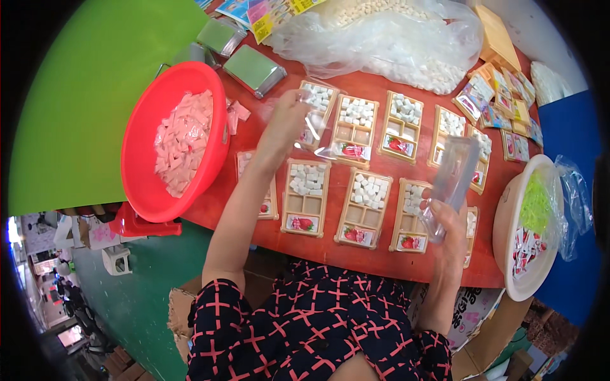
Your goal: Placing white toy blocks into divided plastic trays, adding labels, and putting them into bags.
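My left hand (287, 117) pinches a clear lid (316, 124) over the far tray (316, 114) on the red table (267, 228). My right hand (448, 225) grips a stack of clear lids (452, 178), fingers curled round its lower end, above the near trays (363, 209). A red basin (136, 159) of pink packets (184, 140) sits to my left.

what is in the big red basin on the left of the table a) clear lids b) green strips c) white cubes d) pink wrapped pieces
d: the red basin holds a heap of pink wrapped pieces, while the white cubes sit in the small trays.
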Tool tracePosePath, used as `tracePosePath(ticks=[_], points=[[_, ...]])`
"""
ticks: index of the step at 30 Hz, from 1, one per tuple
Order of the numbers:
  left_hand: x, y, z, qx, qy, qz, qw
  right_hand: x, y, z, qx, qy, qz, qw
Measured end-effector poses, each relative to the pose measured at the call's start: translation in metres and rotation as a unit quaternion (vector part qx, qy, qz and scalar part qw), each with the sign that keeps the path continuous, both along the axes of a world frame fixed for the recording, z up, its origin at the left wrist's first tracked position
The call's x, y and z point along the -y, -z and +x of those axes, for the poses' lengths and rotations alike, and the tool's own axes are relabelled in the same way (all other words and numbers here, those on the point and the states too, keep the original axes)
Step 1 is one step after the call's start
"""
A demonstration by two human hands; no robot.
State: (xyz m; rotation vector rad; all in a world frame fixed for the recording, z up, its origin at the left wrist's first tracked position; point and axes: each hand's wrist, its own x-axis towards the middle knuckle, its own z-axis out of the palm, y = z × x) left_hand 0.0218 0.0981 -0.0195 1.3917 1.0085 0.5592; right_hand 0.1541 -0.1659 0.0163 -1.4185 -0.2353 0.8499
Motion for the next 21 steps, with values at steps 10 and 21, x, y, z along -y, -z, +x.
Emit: tracePosePath(ticks=[10,21], points=[[-0.016,0.019,0.017,-0.345,0.001,0.251,0.904,-0.001,0.008,0.006,-0.016,-0.037,-0.001,0.999],[-0.012,0.063,0.020,-0.344,0.096,0.453,0.817,-0.007,0.003,0.008,-0.014,-0.044,-0.025,0.999]])
